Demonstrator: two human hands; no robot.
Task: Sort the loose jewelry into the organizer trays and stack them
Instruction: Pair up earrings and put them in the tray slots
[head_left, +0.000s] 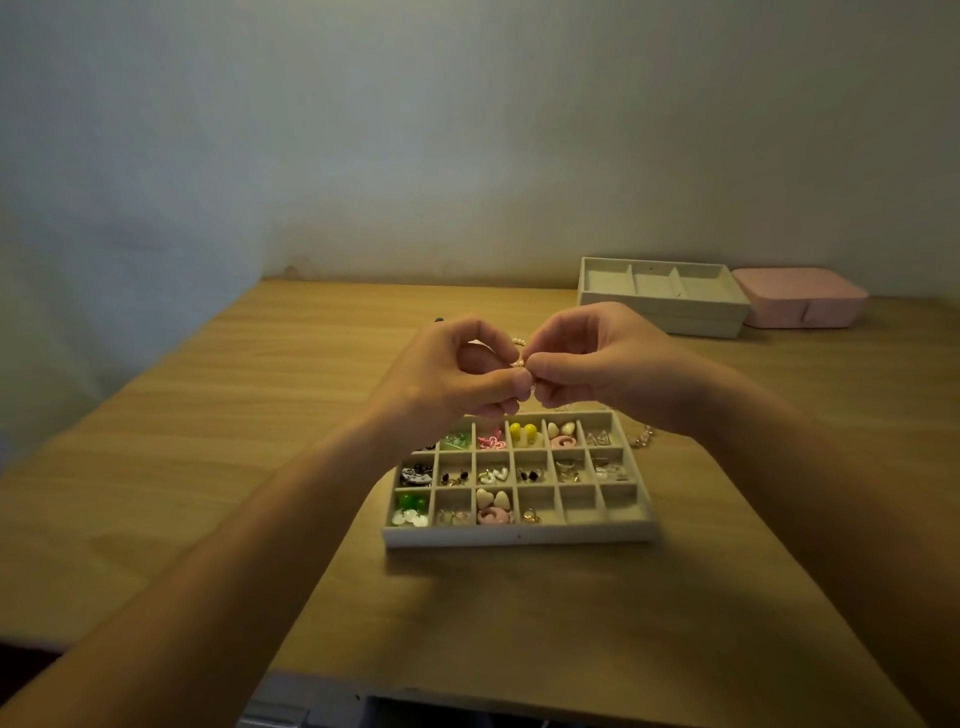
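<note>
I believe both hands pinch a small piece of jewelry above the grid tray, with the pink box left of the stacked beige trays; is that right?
Not quite: the head view shows the pink box right of the stacked beige trays, not left. The left hand and right hand do pinch a small piece of jewelry above the grid tray.

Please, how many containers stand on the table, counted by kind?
Grid tray: 1
Stacked trays: 2
Pink box: 1
Total: 4
</note>
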